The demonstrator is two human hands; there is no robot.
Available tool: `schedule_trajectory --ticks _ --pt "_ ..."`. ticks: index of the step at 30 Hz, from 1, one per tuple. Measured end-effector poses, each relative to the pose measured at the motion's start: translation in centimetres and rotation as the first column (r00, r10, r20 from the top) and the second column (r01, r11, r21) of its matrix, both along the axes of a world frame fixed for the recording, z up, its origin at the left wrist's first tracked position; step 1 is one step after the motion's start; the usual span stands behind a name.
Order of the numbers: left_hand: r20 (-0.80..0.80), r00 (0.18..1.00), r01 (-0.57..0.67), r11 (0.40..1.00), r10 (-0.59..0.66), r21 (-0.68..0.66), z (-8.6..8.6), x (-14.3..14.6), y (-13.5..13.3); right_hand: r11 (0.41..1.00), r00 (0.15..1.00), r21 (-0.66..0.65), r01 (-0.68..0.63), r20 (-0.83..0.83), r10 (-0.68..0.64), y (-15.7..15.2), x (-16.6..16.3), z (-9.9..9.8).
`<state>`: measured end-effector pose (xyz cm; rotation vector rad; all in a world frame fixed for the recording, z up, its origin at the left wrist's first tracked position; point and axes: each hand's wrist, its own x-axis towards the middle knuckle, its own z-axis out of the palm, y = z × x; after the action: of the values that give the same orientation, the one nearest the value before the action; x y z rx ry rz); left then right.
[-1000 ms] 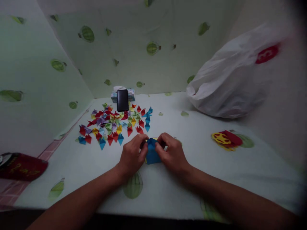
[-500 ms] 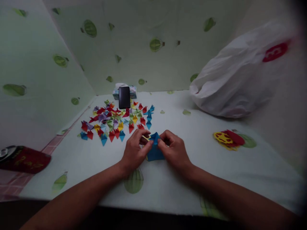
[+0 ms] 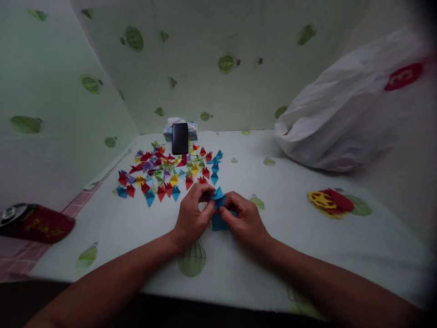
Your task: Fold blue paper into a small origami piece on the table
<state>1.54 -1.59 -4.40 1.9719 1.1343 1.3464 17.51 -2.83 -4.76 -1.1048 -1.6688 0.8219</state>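
Between my two hands is a small folded piece of blue origami paper (image 3: 219,196), its pointed tip turned up. My left hand (image 3: 195,210) pinches its left side between thumb and fingers. From the right, my right hand (image 3: 245,216) pinches the lower right part. Just below the fingers, flat blue paper (image 3: 220,222) with a yellow edge at its left lies on the table, partly hidden by my right hand. Many small folded paper pieces (image 3: 168,188) in red, blue, yellow, purple and green are spread beyond my left hand.
A dark phone (image 3: 180,138) leans on a tissue box (image 3: 193,130) at the back. On the right stands a big white plastic bag (image 3: 327,123), with yellow and red paper cutouts (image 3: 322,200) before it. A red can (image 3: 37,223) is at far left on the table (image 3: 252,269).
The folded blue paper has turned between my fingertips and its tip stands up more clearly. A strip of yellow near my left fingers no longer shows. The whole view has shifted slightly.
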Motion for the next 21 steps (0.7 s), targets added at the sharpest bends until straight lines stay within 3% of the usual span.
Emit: schedule_trajectory --ticks 4,9,12,16,21 --pt "-0.100 0.995 -0.004 0.990 0.018 0.141 -0.03 -0.33 0.18 1.000 0.999 0.015 0.013 0.040 -0.013 -0.12 0.00 0.25" --pt "-0.254 0.965 0.036 0.928 0.064 0.370 0.26 -0.50 0.44 0.993 0.995 -0.061 0.103 0.002 -0.103 -0.20 -0.10 0.31" --pt "-0.286 0.957 0.073 0.909 0.053 0.410 0.22 -0.43 0.46 0.991 0.991 0.011 0.137 0.002 -0.137 -0.12 -0.03 0.23" --pt "-0.251 0.968 0.080 0.934 0.011 0.347 0.07 -0.31 0.25 0.979 0.990 0.167 0.121 0.055 -0.131 -0.01 0.20 0.24" --pt "-0.111 0.994 0.019 0.996 -0.009 0.085 -0.04 -0.29 -0.01 0.975 0.987 0.188 0.121 0.083 -0.139 0.13 0.38 0.28"
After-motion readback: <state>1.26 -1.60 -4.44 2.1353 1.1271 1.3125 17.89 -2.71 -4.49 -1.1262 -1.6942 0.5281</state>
